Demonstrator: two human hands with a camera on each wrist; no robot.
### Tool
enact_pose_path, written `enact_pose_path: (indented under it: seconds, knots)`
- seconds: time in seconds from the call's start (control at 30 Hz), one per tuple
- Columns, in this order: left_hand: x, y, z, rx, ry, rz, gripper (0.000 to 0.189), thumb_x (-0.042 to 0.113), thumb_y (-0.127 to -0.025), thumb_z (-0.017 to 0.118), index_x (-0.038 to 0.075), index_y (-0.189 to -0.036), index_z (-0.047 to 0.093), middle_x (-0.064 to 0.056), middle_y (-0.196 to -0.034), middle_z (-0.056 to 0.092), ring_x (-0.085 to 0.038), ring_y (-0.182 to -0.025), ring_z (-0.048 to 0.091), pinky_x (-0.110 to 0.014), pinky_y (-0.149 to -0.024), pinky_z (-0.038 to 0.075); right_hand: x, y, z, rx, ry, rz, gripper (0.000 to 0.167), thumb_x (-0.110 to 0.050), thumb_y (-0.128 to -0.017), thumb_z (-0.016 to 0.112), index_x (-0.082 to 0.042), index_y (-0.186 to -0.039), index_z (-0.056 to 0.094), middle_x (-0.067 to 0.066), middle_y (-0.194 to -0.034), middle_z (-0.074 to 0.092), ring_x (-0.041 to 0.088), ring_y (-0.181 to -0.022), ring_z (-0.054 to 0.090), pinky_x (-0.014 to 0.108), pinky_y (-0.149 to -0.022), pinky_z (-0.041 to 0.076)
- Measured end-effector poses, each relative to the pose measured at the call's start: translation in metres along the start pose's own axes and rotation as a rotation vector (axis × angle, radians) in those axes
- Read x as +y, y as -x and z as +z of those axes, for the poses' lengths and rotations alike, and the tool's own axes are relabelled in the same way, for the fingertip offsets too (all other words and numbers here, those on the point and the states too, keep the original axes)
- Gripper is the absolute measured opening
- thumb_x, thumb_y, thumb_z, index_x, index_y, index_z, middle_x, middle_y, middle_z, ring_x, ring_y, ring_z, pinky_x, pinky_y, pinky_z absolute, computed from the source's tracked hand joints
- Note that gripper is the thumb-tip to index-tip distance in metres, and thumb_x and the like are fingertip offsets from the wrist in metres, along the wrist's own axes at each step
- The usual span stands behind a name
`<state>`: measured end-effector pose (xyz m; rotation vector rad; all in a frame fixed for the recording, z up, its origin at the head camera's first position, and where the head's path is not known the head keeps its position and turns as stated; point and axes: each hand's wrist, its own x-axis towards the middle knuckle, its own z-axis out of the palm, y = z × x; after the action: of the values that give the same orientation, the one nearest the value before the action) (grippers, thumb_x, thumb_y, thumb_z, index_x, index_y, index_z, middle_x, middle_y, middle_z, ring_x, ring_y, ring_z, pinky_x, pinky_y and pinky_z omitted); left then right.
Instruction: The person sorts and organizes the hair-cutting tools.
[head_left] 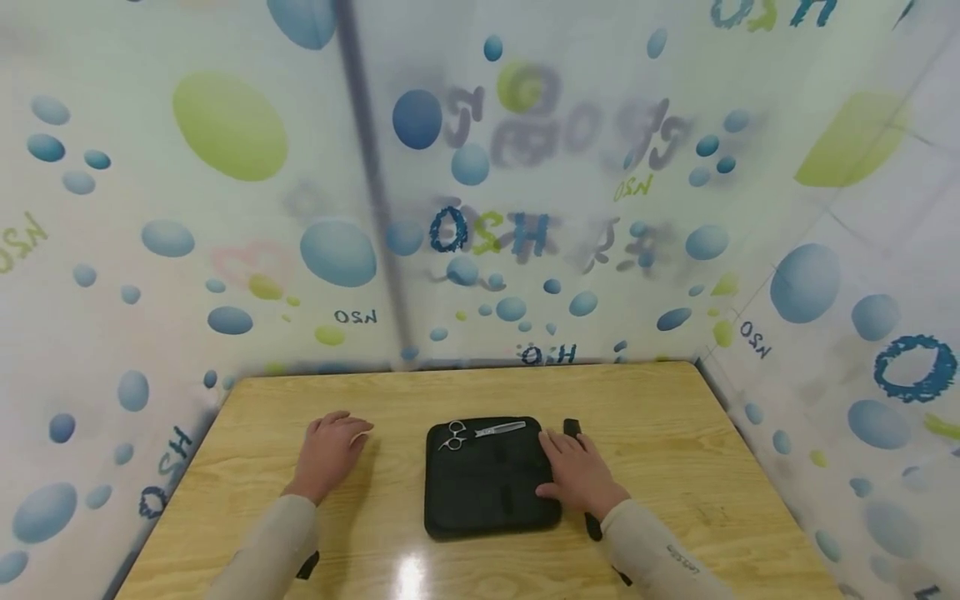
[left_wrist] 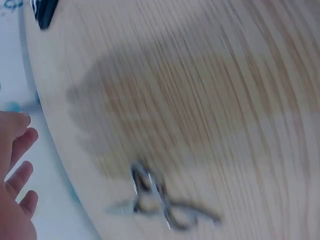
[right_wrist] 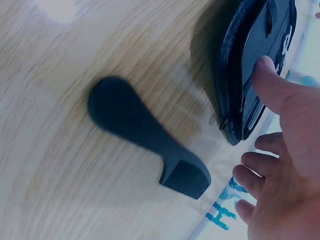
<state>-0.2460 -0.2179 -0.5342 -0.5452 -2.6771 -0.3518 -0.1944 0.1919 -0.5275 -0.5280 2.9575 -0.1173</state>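
A black zippered case [head_left: 491, 483] lies flat on the wooden table, with silver thinning scissors [head_left: 491, 430] across its top. My right hand [head_left: 579, 473] rests at the case's right edge; in the right wrist view its thumb [right_wrist: 272, 82] touches the case and the other fingers extend loosely. A black paddle-shaped object [right_wrist: 135, 120] lies beside that hand. To the left of the case, my left hand [head_left: 330, 452] is over the table, fingers loosely bent and holding nothing. The left wrist view has a blurred pair of metal scissors [left_wrist: 160, 200] on the wood.
Black items partly show beside the left forearm [head_left: 308, 566] and under the right hand [head_left: 572, 427]. A printed white curtain [head_left: 465, 192] encloses the table [head_left: 397, 400] at the back and sides. A dark object [left_wrist: 46, 12] shows at the left wrist view's corner.
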Motion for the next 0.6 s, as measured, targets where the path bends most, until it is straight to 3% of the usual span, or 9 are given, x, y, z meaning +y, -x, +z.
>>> enact_pose_path:
  seconds: [0.3,0.6]
  knots:
    - [-0.031,0.020,-0.035,-0.112,-0.068,-0.002,0.021,0.004,-0.081,0.074,0.012,-0.101,0.076,-0.005,-0.101,0.075,-0.037,-0.112,0.061,-0.061,-0.091,0.045,0.013,0.004,0.000,0.030,-0.013,0.027,0.078,-0.044,-0.087,0.068,-0.001,-0.146,0.040,0.017,-0.152,0.042,0.035,-0.140,0.040,0.057,-0.116,0.026]
    - [-0.056,0.044,-0.043,-0.156,-0.172,-0.003,0.024,-0.002,-0.078,0.072,0.013,-0.096,0.075,-0.005,-0.096,0.075,-0.036,-0.106,0.063,-0.059,-0.088,0.047,0.022,0.011,-0.002,0.075,-0.037,0.008,0.080,-0.041,-0.089,0.068,0.002,-0.148,0.035,0.019,-0.155,0.035,0.036,-0.142,0.037,0.055,-0.116,0.027]
